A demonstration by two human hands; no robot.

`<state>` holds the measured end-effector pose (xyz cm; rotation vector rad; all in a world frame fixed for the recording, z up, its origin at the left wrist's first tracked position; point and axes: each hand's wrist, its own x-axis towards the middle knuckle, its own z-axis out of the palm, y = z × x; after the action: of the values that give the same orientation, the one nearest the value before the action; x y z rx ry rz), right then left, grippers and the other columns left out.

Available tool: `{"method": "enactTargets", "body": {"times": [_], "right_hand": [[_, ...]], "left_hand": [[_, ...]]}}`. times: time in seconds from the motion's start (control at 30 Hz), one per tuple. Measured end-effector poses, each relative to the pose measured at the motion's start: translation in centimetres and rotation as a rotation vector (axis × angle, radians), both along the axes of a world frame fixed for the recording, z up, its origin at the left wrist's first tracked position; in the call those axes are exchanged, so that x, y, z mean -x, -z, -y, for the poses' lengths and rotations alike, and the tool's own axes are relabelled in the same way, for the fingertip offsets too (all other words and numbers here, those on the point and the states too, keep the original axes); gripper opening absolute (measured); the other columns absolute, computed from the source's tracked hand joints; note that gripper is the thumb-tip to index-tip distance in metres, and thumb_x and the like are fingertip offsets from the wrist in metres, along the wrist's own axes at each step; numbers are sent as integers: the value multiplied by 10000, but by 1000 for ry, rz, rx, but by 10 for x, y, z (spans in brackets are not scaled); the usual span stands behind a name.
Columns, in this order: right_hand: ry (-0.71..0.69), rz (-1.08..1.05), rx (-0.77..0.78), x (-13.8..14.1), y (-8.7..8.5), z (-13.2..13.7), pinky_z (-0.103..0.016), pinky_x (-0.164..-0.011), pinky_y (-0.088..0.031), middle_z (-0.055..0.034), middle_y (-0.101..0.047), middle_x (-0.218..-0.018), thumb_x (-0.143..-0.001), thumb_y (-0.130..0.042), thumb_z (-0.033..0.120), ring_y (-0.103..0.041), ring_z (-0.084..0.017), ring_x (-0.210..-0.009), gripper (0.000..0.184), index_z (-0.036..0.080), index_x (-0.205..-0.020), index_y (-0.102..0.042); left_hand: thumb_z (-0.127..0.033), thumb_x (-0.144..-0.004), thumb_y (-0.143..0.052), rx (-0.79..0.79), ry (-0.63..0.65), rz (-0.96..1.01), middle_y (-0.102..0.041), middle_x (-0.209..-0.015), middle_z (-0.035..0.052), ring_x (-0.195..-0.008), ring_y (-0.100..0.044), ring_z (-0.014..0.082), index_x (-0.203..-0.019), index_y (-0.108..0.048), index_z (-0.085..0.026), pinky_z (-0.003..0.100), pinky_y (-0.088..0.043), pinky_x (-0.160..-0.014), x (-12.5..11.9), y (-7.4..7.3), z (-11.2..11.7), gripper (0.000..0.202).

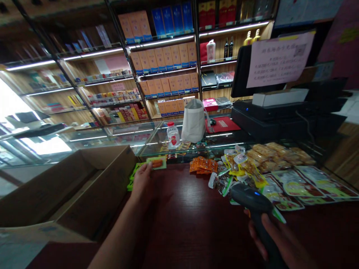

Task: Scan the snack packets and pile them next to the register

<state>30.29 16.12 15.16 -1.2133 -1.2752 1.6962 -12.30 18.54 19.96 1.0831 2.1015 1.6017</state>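
Note:
My left hand (pixel 142 182) pinches the end of a small flat snack packet (pixel 157 163), pale green with an orange-brown filling. Under and beside that hand lie bright green packets (pixel 131 180), against the cardboard box. A black handheld barcode scanner (pixel 252 200) with a lit blue light is gripped in my right hand (pixel 276 237), its head pointing left over the table. Just beyond the scanner are small clear and yellow snack packets (pixel 238 164). A pile of orange packets (pixel 203 164) sits farther left, apart from both hands.
An open cardboard box (pixel 92 194) stands on the left. Flat snack bags (pixel 303 185) and wrapped pastries (pixel 273 155) lie at the right. Behind are a glass counter with a red-capped bottle (pixel 173 135), a white bag (pixel 193 123), and a monitor (pixel 242 71) with a paper sign.

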Motion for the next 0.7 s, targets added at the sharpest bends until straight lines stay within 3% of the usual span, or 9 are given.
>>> {"method": "enactTargets", "body": {"times": [0.1,0.2,0.27,0.33,0.43,0.53,0.63,0.7], "right_hand": [[39,-40,-39,7,-1,0,-260,-495,-440,-36,-666,-702,-803,-538,760,-529,-130,-497,600,184,-957,-605],[43,-95,-65,15,-1,-1,-229,-441,-381,-18,-652,-684,-817,-600,694,-492,-99,-444,535,176,-955,-608],[91,-136,-69,21,-3,-3,-212,-424,-358,-12,-656,-685,-796,-661,656,-475,-80,-419,505,175,-937,-600],[172,-182,-77,28,-6,-4,-198,-409,-341,1,-648,-659,-757,-720,629,-460,-69,-403,499,178,-925,-588],[225,-230,-73,36,-12,-4,-196,-412,-341,27,-614,-553,-723,-769,593,-445,-78,-400,513,176,-954,-579],[228,-222,-34,41,-15,-4,-200,-414,-343,47,-572,-464,-684,-809,565,-448,-96,-399,541,165,-970,-584],[246,-215,15,43,-15,-5,-207,-424,-370,56,-579,-462,-654,-849,498,-466,-106,-406,557,160,-1020,-599],[269,-244,17,43,-14,-6,-214,-436,-395,50,-605,-500,-644,-863,457,-481,-104,-413,510,165,-975,-609]], "left_hand": [[-541,-648,-787,-174,235,530,-651,-649,7,-425,-443,62,-876,-693,-125,156,-304,-366,-60,5,14,484],[-431,-624,-851,-179,304,721,-723,-820,53,-598,-628,109,-893,-706,-139,176,-484,-505,-117,11,33,422],[-369,-682,-828,-184,371,698,-736,-1001,98,-809,-700,178,-918,-723,-153,257,-568,-690,-147,15,45,337],[-309,-732,-792,-217,468,558,-723,-1070,109,-945,-692,216,-878,-742,-169,307,-567,-807,-169,18,55,208],[-221,-762,-749,-261,613,267,-710,-1063,100,-1007,-662,226,-808,-760,-202,323,-542,-861,-187,20,63,51],[-201,-781,-718,-203,702,124,-694,-1065,107,-991,-652,237,-791,-775,-231,343,-530,-872,-196,18,68,65],[-241,-757,-758,-112,743,210,-678,-1075,130,-1016,-640,259,-785,-780,-223,341,-517,-892,-203,16,70,39],[-279,-738,-789,-85,745,422,-665,-1123,128,-1033,-641,263,-866,-768,-219,335,-522,-887,-207,17,72,143]]}}
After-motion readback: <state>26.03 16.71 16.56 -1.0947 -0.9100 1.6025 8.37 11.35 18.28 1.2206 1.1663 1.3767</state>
